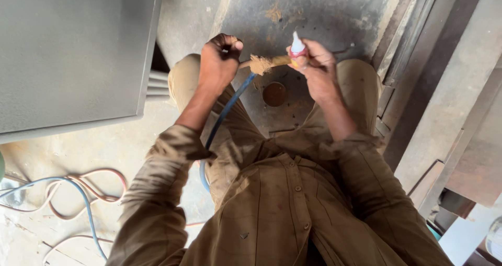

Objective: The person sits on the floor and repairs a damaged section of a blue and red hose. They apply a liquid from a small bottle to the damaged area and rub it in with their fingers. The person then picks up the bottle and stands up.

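Two hands: upper centre of frame
Left hand (218, 62): fist closed on blue hose (226, 111)
Right hand (316, 67): fingers gripping white-tipped tube (297, 45) at frayed hose end (260, 64)

Hose (225, 114): blue. Bottle (297, 49): white tip, red body. Wad (260, 64): tan. Shirt (282, 208): olive-brown. Cabinet (73, 51): grey.

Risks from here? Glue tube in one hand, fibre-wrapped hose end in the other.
1. The small tube in the right hand points up near the fingers, so its contents may get on skin.
2. The loose fibre wad could slip off the fitting.
3. The blue hose from the left hand crosses the lap and may tug the work.
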